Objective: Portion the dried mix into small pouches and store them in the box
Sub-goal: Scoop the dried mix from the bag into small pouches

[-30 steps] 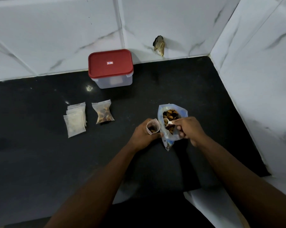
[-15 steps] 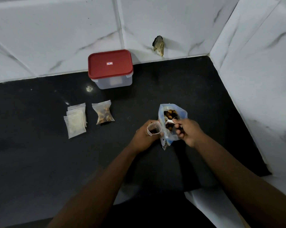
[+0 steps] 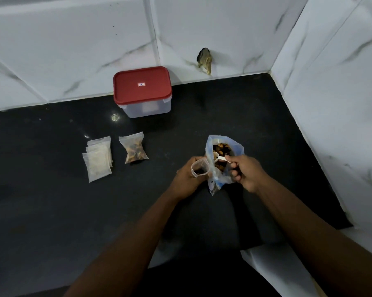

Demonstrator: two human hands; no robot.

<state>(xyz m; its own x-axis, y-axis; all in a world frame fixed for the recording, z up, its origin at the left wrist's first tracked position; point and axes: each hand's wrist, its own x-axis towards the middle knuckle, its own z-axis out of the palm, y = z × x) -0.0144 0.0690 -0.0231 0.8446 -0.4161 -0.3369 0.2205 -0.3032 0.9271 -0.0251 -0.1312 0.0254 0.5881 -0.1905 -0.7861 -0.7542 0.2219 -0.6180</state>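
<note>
Nearest the camera, 2 bare forearms reach over the black counter [image 3: 52, 211] to a big clear bag [image 3: 237, 147], which stands upright with its mouth open between the hands. The left hand [image 3: 187, 176] is just left of the bag. Its fingers are curled round a small pouch [image 3: 199, 167], holding it upright with the mouth open. A little dark material shows at the bottom of this pouch, and its rim is just beside the bag's left edge. The right hand [image 3: 247, 172] is against the bag's right side, thumb and forefinger pinching the handle of a small white spoon [image 3: 220, 159]. Its other fingers are curled under. The spoon's bowl sits inside the bag's mouth, over the brown dried mix [image 3: 220, 146] that fills the bag. Whether either hand also grips the bag itself cannot be told.

Well to the left of the bag, 1 filled pouch [image 3: 134, 151] of brown mix lies flat on the counter. Further left again lies a short stack of pale pouches [image 3: 97, 161], overlapping each other.

Beyond the bag and to its left, the clear box [image 3: 147, 109] stands against the white tiled wall [image 3: 73, 50] with its red lid [image 3: 142, 84] on. Straight beyond the bag, low on the wall, is a dark broken hole [image 3: 204, 60].
</note>
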